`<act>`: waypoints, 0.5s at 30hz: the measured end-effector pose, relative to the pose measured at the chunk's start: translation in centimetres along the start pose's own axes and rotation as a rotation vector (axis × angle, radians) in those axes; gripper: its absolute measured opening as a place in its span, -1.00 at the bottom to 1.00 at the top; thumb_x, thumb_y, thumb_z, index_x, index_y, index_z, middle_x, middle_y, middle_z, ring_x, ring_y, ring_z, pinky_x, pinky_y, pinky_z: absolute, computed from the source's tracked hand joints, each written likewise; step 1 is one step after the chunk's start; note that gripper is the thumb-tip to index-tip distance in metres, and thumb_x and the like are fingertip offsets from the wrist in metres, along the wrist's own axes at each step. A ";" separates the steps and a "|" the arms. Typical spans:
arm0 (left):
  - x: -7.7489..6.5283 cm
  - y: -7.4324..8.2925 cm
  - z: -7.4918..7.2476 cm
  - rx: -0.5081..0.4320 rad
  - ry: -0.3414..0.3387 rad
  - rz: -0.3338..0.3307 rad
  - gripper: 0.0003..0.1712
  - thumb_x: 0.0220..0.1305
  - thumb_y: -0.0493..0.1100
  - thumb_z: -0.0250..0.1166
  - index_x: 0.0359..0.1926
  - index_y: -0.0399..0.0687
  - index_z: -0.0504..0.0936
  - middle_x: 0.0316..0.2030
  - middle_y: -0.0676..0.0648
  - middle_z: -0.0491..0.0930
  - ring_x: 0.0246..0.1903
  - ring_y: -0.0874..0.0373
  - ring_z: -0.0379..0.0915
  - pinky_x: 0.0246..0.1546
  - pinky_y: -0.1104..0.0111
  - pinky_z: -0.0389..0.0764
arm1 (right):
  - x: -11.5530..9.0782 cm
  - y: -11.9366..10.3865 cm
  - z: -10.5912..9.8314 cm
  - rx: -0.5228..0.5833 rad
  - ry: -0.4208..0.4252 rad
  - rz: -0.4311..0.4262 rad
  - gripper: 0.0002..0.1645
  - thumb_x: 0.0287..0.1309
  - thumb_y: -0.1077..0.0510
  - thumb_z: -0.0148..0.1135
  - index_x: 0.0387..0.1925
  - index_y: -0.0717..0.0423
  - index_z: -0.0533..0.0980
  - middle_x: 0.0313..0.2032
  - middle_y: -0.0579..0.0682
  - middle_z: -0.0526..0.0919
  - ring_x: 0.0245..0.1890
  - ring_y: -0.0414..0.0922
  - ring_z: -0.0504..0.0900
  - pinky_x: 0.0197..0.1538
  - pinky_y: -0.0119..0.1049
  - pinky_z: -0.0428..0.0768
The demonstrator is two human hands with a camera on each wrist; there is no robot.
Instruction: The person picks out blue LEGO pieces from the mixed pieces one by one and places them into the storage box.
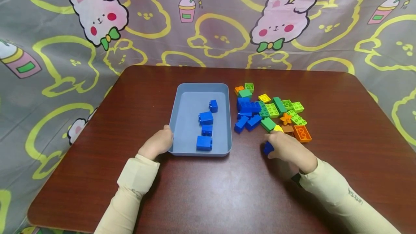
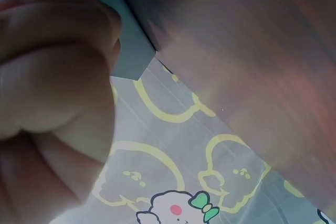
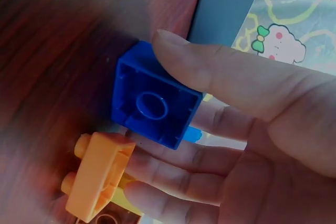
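Note:
My left hand point(image 1: 157, 142) grips the near left side of a shallow blue-grey tray point(image 1: 185, 115). Inside the tray lie several blue toy bricks point(image 1: 204, 143), toward its right side. Right of the tray, my right hand point(image 1: 290, 151) pinches a blue toy brick point(image 3: 152, 100) between thumb and fingers. In the right wrist view its hollow underside, with a round tube, faces the camera. Close to the other fingertips is an orange brick point(image 3: 97, 177). The left fingertips are hidden in the left wrist view, where the hand point(image 2: 55, 77) covers part of the tray's wall.
A loose pile of bricks stands right of the tray: blue ones point(image 1: 250, 107), green ones point(image 1: 272, 110), an orange brick point(image 1: 302, 134) and an orange star-shaped piece point(image 1: 286, 119). The brown table point(image 1: 208, 194) ends against a patterned cloth point(image 1: 221, 21) at the back.

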State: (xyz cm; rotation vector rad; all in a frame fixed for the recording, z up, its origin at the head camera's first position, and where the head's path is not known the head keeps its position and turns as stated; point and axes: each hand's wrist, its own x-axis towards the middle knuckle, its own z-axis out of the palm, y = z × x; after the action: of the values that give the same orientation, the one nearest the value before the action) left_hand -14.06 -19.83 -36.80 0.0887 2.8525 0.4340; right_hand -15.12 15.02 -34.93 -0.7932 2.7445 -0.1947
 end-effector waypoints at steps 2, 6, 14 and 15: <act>0.0 0.0 0.0 0.003 -0.001 0.003 -0.64 0.32 -0.30 -0.15 -0.08 -0.64 0.16 -0.43 -0.40 0.49 -0.38 -0.07 0.47 -0.30 0.12 0.46 | 0.0 0.1 0.1 -0.001 0.007 -0.006 -0.61 -0.31 0.22 0.47 -0.34 0.23 0.52 -0.51 -0.02 0.44 -0.49 -0.10 0.44 -0.48 -0.30 0.50; 0.0 -0.1 0.0 0.004 -0.002 0.005 -0.62 0.32 -0.30 -0.15 -0.05 -0.66 0.13 -0.44 -0.39 0.49 -0.39 -0.07 0.47 -0.30 0.12 0.47 | 0.1 0.2 0.2 0.000 0.019 -0.013 -0.60 -0.31 0.22 0.47 -0.33 0.24 0.53 -0.48 0.00 0.45 -0.48 -0.10 0.46 -0.47 -0.28 0.50; -0.1 0.0 0.0 0.008 0.006 0.012 -0.59 0.31 -0.30 -0.14 -0.03 -0.70 0.11 -0.43 -0.43 0.49 -0.37 -0.12 0.49 -0.29 0.10 0.47 | 0.2 0.1 0.4 0.002 0.040 -0.022 -0.60 -0.30 0.25 0.46 -0.31 0.26 0.52 -0.47 0.04 0.45 -0.49 -0.09 0.47 -0.48 -0.27 0.51; -0.1 0.0 0.0 0.008 0.007 0.013 -0.58 0.31 -0.30 -0.14 -0.03 -0.70 0.11 -0.43 -0.43 0.49 -0.37 -0.13 0.49 -0.29 0.09 0.47 | 0.2 0.1 0.4 0.001 0.044 -0.025 -0.60 -0.29 0.26 0.46 -0.31 0.27 0.52 -0.48 0.04 0.45 -0.49 -0.09 0.47 -0.48 -0.27 0.51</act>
State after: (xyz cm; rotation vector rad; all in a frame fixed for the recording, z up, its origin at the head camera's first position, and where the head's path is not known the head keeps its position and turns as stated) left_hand -13.99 -19.83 -36.78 0.1069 2.8621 0.4263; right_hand -15.20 14.99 -35.42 -0.8336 2.7762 -0.2210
